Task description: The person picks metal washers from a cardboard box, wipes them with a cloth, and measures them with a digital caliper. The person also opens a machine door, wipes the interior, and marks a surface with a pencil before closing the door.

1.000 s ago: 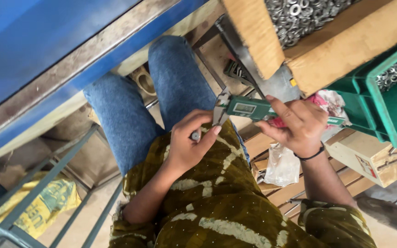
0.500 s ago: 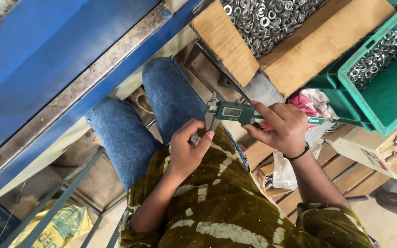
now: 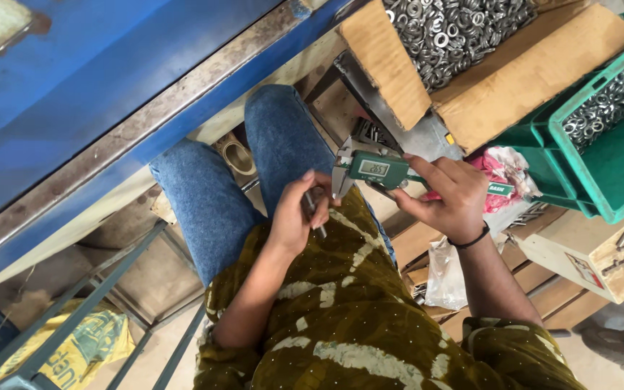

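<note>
Blue-painted metal framing (image 3: 110,94) fills the upper left, and to the right stand a cardboard box of steel washers (image 3: 456,29) and a green crate (image 3: 615,152) with more washers in it. Between them a seated person in jeans and an olive patterned top works over the lap. The right hand (image 3: 445,198) has its fingers wrapped around a green digital caliper (image 3: 377,170), whose long beam runs roughly level, left to right, with the steel jaws hanging down at its left end. The left hand (image 3: 294,220) has its fingers closed on a small dark metal pin (image 3: 313,211) — its long axis runs up and down, slightly tilted. The pin's upper end sits just beside the caliper jaws, to their left; whether it touches them I cannot tell. A pink cloth (image 3: 507,162) and a clear plastic bag (image 3: 445,274) lie beyond the right wrist.
</note>
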